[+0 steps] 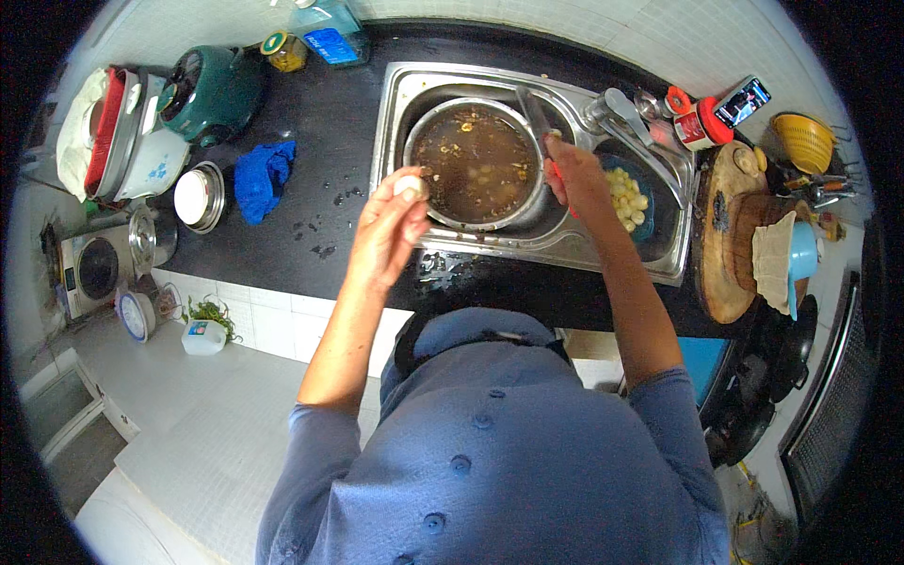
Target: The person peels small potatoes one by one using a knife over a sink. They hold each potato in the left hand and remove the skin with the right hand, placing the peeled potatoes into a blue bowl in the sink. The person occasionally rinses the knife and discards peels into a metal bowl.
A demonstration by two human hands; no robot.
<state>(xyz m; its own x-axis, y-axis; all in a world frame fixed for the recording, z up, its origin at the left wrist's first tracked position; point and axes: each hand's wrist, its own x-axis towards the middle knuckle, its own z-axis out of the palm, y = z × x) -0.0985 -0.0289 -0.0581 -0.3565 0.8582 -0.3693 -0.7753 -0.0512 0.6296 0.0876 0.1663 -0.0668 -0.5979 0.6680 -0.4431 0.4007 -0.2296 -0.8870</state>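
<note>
My left hand [387,229] holds a small, round, pale peeled vegetable [410,186], perhaps a water chestnut, between thumb and fingers at the near-left rim of a metal basin [422,212]. Murky brown water [466,159] with floating peel scraps fills that basin, which sits in the large bowl of a stainless steel sink [395,81]. Over the basin's right side, my right hand [575,169] grips a knife [531,109] with a red handle. Its blade, slightly blurred, points away from me. Right of my wrist, pale peeled pieces [625,198] lie in a clear bluish bowl [644,229] in the smaller sink bowl.
The faucet [621,116] reaches over the smaller sink bowl. At right are a wooden chopping board [717,247], a red-lidded jar [699,126], a propped phone [741,101] and a yellow basket [805,141]. Leftward are a blue cloth [261,180], a steel container [201,198] and a green appliance [219,92].
</note>
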